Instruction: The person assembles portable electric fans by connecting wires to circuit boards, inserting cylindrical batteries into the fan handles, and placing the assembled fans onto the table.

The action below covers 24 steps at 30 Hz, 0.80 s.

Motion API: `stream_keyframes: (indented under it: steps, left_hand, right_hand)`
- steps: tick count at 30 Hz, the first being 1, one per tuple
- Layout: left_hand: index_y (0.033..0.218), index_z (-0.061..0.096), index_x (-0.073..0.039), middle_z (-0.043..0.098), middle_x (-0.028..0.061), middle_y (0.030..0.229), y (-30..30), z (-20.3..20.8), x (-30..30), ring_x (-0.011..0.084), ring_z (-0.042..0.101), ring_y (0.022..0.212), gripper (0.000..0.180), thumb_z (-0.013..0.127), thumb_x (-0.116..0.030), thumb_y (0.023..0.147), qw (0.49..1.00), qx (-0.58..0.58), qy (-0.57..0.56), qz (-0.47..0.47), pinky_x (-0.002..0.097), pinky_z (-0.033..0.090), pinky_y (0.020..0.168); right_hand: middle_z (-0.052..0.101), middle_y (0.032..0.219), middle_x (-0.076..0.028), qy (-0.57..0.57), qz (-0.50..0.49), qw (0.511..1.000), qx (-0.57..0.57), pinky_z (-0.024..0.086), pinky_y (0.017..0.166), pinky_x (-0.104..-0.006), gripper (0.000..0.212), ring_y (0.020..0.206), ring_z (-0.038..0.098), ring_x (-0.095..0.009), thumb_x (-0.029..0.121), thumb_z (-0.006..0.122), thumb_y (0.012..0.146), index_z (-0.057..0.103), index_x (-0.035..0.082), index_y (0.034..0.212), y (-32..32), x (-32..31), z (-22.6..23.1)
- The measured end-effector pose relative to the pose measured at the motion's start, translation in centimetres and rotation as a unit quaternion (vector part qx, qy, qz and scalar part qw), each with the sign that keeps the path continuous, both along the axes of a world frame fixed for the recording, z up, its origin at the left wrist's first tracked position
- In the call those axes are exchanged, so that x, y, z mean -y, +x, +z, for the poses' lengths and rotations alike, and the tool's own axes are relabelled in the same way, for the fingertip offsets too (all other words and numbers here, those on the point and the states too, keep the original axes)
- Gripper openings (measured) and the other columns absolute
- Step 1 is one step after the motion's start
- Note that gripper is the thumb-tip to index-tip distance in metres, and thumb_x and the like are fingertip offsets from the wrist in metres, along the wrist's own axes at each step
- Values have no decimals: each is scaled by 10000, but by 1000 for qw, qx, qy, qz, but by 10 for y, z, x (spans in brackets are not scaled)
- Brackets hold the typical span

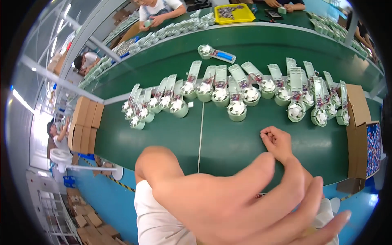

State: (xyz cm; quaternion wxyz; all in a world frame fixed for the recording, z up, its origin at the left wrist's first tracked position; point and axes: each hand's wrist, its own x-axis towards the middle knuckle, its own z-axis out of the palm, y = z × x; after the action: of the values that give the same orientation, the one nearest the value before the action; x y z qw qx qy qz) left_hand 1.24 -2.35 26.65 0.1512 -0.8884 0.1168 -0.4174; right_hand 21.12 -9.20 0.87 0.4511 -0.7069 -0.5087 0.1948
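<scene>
Left hand: raised close to the camera (241,204), fingers spread and apart; nothing seen in its grip.
Right hand: over the green surface (232,143), fingers curled inward (279,143); cannot tell whether they close on anything.
Fan units: pale green casings with white blades and exposed wiring (237,108), standing in an uneven row beyond the right hand, apart from it.
Separate unit: lying behind the row (205,51), a blue cylinder (223,55) in its casing.
Surface ends: cardboard boxes at left (85,118); at right, a carton (357,151) of small multicoloured parts (373,149).
Far bench: yellow tray (250,17) between two co-workers.
</scene>
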Motion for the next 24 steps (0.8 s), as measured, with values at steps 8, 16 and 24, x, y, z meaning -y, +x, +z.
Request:
stream_keyframes:
  steps: [8, 16, 24]
  left_hand:
    - [1453, 498, -288, 687, -42, 929, -51, -1, 26, 160, 590, 665, 631, 557, -131, 845, 993, -26, -64, 99, 263, 394, 510]
    - [1257, 628, -262, 704, -42, 933, -8, -18, 9, 154, 601, 654, 369, 631, -192, 894, 990, 119, 70, -35, 264, 437, 522]
    - [769, 647, -71, 577, 73, 690, 41, -158, -25, 267, 552, 611, 110, 626, -12, 679, 950, -89, -240, -177, 368, 427, 495]
  right_hand:
    - [567, 609, -28, 17, 12, 997, 78, 451, 523, -336, 73, 535, 565, -182, 148, 717, 846, 687, 104, 896, -15, -5, 2]
    - [657, 682, -79, 1, -52, 995, 88, 507, 559, -361, 87, 583, 635, -246, 167, 680, 882, 683, 93, 928, -11, 2, -7]
    - [687, 788, -179, 45, 92, 994, -44, 528, 663, -470, 220, 729, 673, -373, 267, 631, 853, 688, 55, 838, -22, -47, -22]
